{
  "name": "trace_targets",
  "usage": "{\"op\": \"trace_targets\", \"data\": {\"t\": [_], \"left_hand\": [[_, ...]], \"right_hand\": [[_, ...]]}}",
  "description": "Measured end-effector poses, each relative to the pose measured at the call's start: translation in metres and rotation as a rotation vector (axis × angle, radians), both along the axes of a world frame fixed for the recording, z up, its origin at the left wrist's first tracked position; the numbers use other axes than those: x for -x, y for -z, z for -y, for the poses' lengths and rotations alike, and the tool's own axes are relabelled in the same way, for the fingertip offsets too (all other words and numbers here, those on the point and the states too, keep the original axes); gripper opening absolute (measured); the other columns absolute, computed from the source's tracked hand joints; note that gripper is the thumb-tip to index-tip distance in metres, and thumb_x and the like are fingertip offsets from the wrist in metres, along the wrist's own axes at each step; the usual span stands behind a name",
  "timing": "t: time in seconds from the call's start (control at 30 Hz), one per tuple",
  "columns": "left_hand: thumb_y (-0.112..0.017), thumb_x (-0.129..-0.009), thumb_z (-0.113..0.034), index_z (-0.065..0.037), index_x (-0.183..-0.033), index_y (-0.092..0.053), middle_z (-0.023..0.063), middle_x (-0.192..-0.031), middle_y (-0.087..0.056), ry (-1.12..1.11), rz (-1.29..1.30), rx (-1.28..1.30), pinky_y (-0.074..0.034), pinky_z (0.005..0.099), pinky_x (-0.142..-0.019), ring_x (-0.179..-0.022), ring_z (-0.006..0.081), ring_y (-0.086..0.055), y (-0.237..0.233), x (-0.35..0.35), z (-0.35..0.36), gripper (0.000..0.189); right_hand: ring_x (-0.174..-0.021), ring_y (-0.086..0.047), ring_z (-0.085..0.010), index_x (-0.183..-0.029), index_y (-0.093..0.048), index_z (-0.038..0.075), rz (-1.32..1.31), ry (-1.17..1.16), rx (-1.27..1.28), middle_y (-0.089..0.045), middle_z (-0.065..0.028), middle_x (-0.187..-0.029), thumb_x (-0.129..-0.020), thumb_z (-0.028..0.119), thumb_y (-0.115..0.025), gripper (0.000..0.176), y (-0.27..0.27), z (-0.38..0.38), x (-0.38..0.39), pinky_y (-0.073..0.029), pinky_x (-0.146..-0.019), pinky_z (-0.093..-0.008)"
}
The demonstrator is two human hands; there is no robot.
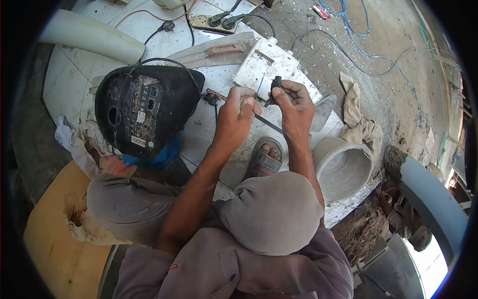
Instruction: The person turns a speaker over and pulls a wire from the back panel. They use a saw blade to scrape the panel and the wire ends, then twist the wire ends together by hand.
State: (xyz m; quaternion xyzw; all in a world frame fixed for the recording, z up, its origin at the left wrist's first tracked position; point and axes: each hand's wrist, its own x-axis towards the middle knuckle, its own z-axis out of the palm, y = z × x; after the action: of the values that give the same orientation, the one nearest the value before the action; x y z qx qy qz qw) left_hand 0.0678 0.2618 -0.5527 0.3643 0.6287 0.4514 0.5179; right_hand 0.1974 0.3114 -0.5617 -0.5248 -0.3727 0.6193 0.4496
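My left hand (pixel 236 117) is closed, fingertips pinched at the end of a dark cable (pixel 269 124) that runs down to the right behind my right wrist. A thin blue wire (pixel 260 84) stands up between the hands. My right hand (pixel 295 107) pinches a small black connector (pixel 275 83) between thumb and fingers. The two hands are apart. Behind them lies a dusty white plastic box (pixel 266 62). Left of my left hand sits a black speaker-like device (pixel 149 107) with its panel of sockets facing up.
A power strip (pixel 214 23) with black plugs and a trowel-like tool (pixel 219 50) lie at the top. A grey bucket (pixel 343 169) with a cloth (pixel 354 112) stands right. A pale pipe (pixel 94 36) is upper left; blue hose (pixel 368 52) crosses the floor. Part of another person shows lower right.
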Motion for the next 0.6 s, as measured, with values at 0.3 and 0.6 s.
{"op": "trace_targets", "data": {"t": [0.3,0.6], "left_hand": [[-0.048,-0.096,-0.011,0.002,-0.108,-0.048,0.0038,-0.074,-0.053,-0.099,0.343,0.101,-0.033,0.0199,-0.051,-0.057,0.0064,-0.04,-0.003,-0.005,0.0,0.018],[-0.045,-0.096,-0.013,-0.001,-0.106,-0.049,0.0067,-0.067,-0.055,-0.046,-0.001,0.035,-0.043,0.0295,-0.058,-0.061,0.0144,-0.053,0.002,-0.007,0.003,0.016]], "right_hand": [[-0.079,-0.064,-0.0165,-0.109,-0.053,-0.005,-0.182,0.019,0.1,-0.065,-0.0122,-0.092,-0.084,0.004,-0.068,0.03,0.012,0.004,0.0,-0.052,-0.069,-0.0249],[-0.081,-0.058,-0.0126,-0.115,-0.05,-0.003,-0.278,0.019,0.093,-0.064,-0.0095,-0.094,-0.085,0.002,-0.065,0.034,0.014,0.009,0.006,-0.047,-0.073,-0.024]]}}
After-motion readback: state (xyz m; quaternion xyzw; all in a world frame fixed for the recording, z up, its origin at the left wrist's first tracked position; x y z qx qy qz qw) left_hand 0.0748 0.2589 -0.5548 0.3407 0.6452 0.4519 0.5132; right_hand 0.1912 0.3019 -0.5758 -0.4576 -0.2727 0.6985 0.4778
